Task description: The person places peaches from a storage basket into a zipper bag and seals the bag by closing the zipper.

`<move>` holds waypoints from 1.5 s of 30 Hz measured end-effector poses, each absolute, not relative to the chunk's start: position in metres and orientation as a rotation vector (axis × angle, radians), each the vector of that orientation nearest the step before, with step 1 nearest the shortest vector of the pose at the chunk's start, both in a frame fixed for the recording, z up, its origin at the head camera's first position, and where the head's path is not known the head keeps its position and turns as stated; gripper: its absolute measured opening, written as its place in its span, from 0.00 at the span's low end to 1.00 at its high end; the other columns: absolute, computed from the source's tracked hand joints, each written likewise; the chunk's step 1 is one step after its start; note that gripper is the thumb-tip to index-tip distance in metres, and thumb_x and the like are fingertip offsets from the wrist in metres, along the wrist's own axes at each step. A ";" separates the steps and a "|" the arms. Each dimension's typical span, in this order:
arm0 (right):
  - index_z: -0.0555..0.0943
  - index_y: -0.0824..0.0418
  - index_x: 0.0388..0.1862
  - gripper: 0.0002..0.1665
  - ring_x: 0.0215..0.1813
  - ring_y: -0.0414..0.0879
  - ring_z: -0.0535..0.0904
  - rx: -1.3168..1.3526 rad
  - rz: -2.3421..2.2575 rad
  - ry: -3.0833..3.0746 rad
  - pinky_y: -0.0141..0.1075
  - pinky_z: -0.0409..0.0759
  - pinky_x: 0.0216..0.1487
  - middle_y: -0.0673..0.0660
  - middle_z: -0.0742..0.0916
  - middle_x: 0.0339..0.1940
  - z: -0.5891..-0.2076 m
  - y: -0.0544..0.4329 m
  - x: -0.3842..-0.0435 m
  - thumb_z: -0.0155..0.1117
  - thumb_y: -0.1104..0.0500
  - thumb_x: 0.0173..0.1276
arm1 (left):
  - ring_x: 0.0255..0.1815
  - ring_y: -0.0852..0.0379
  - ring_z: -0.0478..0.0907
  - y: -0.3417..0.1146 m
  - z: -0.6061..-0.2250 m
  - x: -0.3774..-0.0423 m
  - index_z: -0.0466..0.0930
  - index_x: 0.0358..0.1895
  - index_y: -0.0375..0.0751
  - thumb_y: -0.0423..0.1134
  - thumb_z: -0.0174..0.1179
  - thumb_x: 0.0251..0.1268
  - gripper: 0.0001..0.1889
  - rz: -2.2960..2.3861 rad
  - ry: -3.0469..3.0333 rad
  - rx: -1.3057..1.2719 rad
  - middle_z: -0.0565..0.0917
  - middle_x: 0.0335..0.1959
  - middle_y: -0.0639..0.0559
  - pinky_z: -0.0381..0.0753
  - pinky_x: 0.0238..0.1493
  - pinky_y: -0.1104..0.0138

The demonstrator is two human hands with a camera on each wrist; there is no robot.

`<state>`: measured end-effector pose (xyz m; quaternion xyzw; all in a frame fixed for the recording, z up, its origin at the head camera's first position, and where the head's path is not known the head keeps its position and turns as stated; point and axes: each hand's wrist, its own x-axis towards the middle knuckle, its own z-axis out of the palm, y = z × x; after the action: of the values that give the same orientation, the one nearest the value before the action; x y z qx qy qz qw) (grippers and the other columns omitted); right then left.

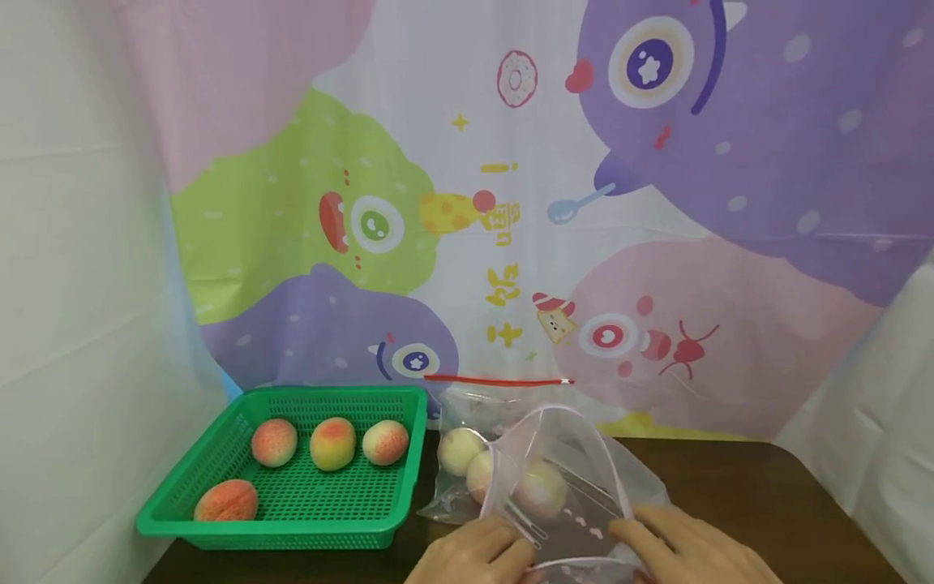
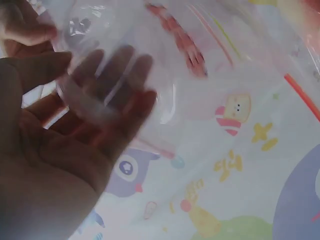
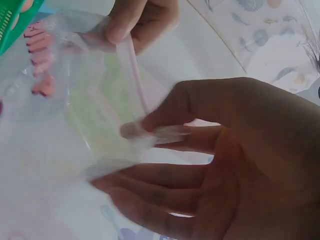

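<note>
Both hands hold the pale pink rim of a clear plastic bag (image 1: 576, 462), whose mouth gapes toward the head camera. My left hand (image 1: 474, 551) pinches the rim on the near left, its fingers (image 2: 132, 75) showing through the film. On the other side, my right hand (image 1: 686, 543) grips the edge between thumb and forefinger (image 3: 165, 115). Behind it lies a second clear bag with a red zip strip (image 1: 496, 380). A pale peach (image 1: 461, 451) shows inside that one. Two more peaches show through overlapping film; I cannot tell which bag surrounds each.
A green plastic basket (image 1: 419, 487) stands at the left with several peaches (image 1: 332, 444) in it. The dark brown tabletop (image 1: 766, 487) extends to the right. A cartoon-printed cloth (image 1: 467, 324) hangs behind, with white cloth (image 1: 80, 284) at the sides.
</note>
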<state>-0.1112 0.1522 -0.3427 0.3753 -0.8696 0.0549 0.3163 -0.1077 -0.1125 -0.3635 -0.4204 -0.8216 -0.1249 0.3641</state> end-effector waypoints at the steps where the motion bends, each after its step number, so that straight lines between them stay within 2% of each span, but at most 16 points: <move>1: 0.81 0.41 0.46 0.23 0.35 0.35 0.77 0.980 0.141 -2.235 0.28 0.76 0.29 0.41 0.83 0.42 -0.341 0.152 -0.111 0.38 0.36 0.79 | 0.34 0.69 0.72 -0.113 -0.364 -0.107 0.80 0.37 0.51 0.45 0.68 0.64 0.07 -0.348 -2.116 -1.125 0.77 0.32 0.62 0.72 0.39 0.85; 3: 0.82 0.41 0.44 0.32 0.34 0.36 0.79 0.965 0.141 -2.171 0.28 0.77 0.28 0.41 0.84 0.40 -0.339 0.152 -0.111 0.26 0.36 0.78 | 0.39 0.69 0.74 -0.113 -0.364 -0.106 0.80 0.42 0.50 0.43 0.65 0.67 0.06 -0.381 -2.121 -1.196 0.79 0.35 0.62 0.73 0.43 0.84; 7: 0.83 0.42 0.41 0.33 0.31 0.34 0.76 0.925 0.156 -2.138 0.25 0.74 0.27 0.39 0.83 0.36 -0.330 0.150 -0.107 0.26 0.38 0.78 | 0.43 0.72 0.72 -0.114 -0.362 -0.102 0.79 0.47 0.51 0.42 0.64 0.67 0.09 -0.420 -2.182 -1.271 0.79 0.40 0.62 0.72 0.46 0.85; 11: 0.82 0.47 0.32 0.30 0.29 0.35 0.73 0.868 0.189 -2.065 0.23 0.70 0.26 0.39 0.79 0.32 -0.314 0.147 -0.097 0.31 0.42 0.77 | 0.45 0.74 0.71 -0.111 -0.359 -0.094 0.78 0.51 0.51 0.41 0.61 0.70 0.10 -0.516 -2.183 -1.321 0.78 0.42 0.63 0.71 0.47 0.85; 17: 0.72 0.53 0.21 0.20 0.26 0.34 0.65 0.858 0.341 -1.848 0.22 0.60 0.25 0.41 0.72 0.24 -0.296 0.143 -0.091 0.38 0.55 0.71 | 0.50 0.71 0.75 -0.105 -0.354 -0.086 0.79 0.52 0.49 0.38 0.57 0.72 0.09 -0.639 -2.121 -1.335 0.81 0.44 0.61 0.74 0.53 0.81; 20: 0.73 0.54 0.21 0.18 0.27 0.33 0.65 0.903 0.377 -1.814 0.22 0.59 0.26 0.41 0.71 0.24 -0.296 0.143 -0.095 0.39 0.55 0.68 | 0.50 0.71 0.74 -0.106 -0.353 -0.086 0.79 0.51 0.49 0.40 0.56 0.73 0.08 -0.639 -2.135 -1.325 0.80 0.45 0.62 0.73 0.54 0.81; 23: 0.75 0.52 0.26 0.19 0.29 0.32 0.67 0.902 0.321 -1.907 0.23 0.63 0.27 0.39 0.73 0.28 -0.305 0.146 -0.100 0.38 0.51 0.71 | 0.50 0.70 0.74 -0.109 -0.356 -0.091 0.78 0.51 0.50 0.41 0.58 0.72 0.08 -0.532 -2.142 -1.324 0.79 0.45 0.62 0.73 0.53 0.81; 29: 0.75 0.44 0.32 0.26 0.33 0.30 0.69 0.974 0.213 -2.143 0.21 0.65 0.29 0.35 0.74 0.33 -0.331 0.158 -0.113 0.28 0.41 0.77 | 0.43 0.73 0.70 -0.115 -0.364 -0.103 0.78 0.48 0.53 0.40 0.63 0.66 0.09 -0.327 -2.313 -1.364 0.77 0.40 0.64 0.68 0.46 0.87; 30: 0.75 0.44 0.33 0.20 0.33 0.30 0.69 0.997 0.215 -2.178 0.21 0.64 0.29 0.34 0.74 0.34 -0.334 0.160 -0.115 0.36 0.43 0.78 | 0.42 0.73 0.70 -0.116 -0.365 -0.105 0.79 0.47 0.53 0.41 0.63 0.66 0.09 -0.306 -2.342 -1.370 0.77 0.39 0.65 0.67 0.45 0.88; 31: 0.75 0.44 0.34 0.18 0.34 0.29 0.69 1.012 0.221 -2.204 0.20 0.64 0.28 0.34 0.74 0.34 -0.336 0.162 -0.117 0.39 0.44 0.78 | 0.42 0.73 0.71 -0.117 -0.365 -0.106 0.79 0.46 0.53 0.41 0.63 0.66 0.08 -0.300 -2.368 -1.370 0.78 0.39 0.64 0.68 0.44 0.87; 33: 0.75 0.43 0.35 0.04 0.34 0.29 0.68 1.012 0.233 -2.287 0.20 0.63 0.28 0.33 0.73 0.35 -0.339 0.165 -0.120 0.57 0.50 0.73 | 0.43 0.72 0.72 -0.119 -0.363 -0.108 0.80 0.46 0.53 0.42 0.63 0.66 0.08 -0.287 -2.397 -1.365 0.79 0.39 0.63 0.69 0.44 0.86; 35: 0.74 0.42 0.36 0.12 0.35 0.29 0.67 1.007 0.241 -2.410 0.21 0.65 0.29 0.33 0.72 0.35 -0.339 0.167 -0.122 0.69 0.57 0.63 | 0.44 0.70 0.74 -0.122 -0.360 -0.109 0.80 0.45 0.52 0.43 0.63 0.66 0.08 -0.266 -2.383 -1.339 0.80 0.40 0.62 0.72 0.44 0.83; 36: 0.73 0.42 0.36 0.18 0.35 0.30 0.67 1.000 0.238 -2.469 0.22 0.65 0.30 0.33 0.71 0.34 -0.339 0.168 -0.124 0.71 0.61 0.56 | 0.44 0.68 0.75 -0.123 -0.359 -0.109 0.80 0.45 0.51 0.43 0.64 0.65 0.08 -0.258 -2.366 -1.323 0.81 0.40 0.61 0.73 0.45 0.82; 37: 0.73 0.41 0.36 0.18 0.34 0.30 0.66 0.988 0.242 -2.555 0.23 0.66 0.30 0.32 0.70 0.33 -0.339 0.168 -0.125 0.71 0.61 0.58 | 0.44 0.67 0.75 -0.125 -0.357 -0.109 0.80 0.45 0.51 0.43 0.65 0.64 0.08 -0.254 -2.349 -1.304 0.82 0.40 0.60 0.74 0.45 0.81; 38: 0.72 0.41 0.36 0.22 0.34 0.30 0.66 0.976 0.246 -2.644 0.25 0.67 0.30 0.32 0.70 0.32 -0.339 0.169 -0.127 0.74 0.62 0.54 | 0.43 0.67 0.76 -0.127 -0.355 -0.109 0.81 0.44 0.51 0.44 0.65 0.64 0.08 -0.245 -2.328 -1.283 0.82 0.40 0.60 0.75 0.45 0.80; 45: 0.70 0.43 0.36 0.18 0.32 0.30 0.64 1.044 0.320 -2.883 0.30 0.67 0.29 0.35 0.68 0.27 -0.340 0.175 -0.139 0.70 0.61 0.61 | 0.39 0.65 0.76 -0.138 -0.346 -0.108 0.81 0.38 0.49 0.45 0.67 0.64 0.07 -0.254 -2.203 -1.140 0.80 0.36 0.61 0.76 0.43 0.77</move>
<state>-0.1389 0.1754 -0.3399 0.3385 -0.9348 0.1036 0.0296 -0.1079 -0.1381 -0.3465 -0.4334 -0.8376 -0.0965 0.3184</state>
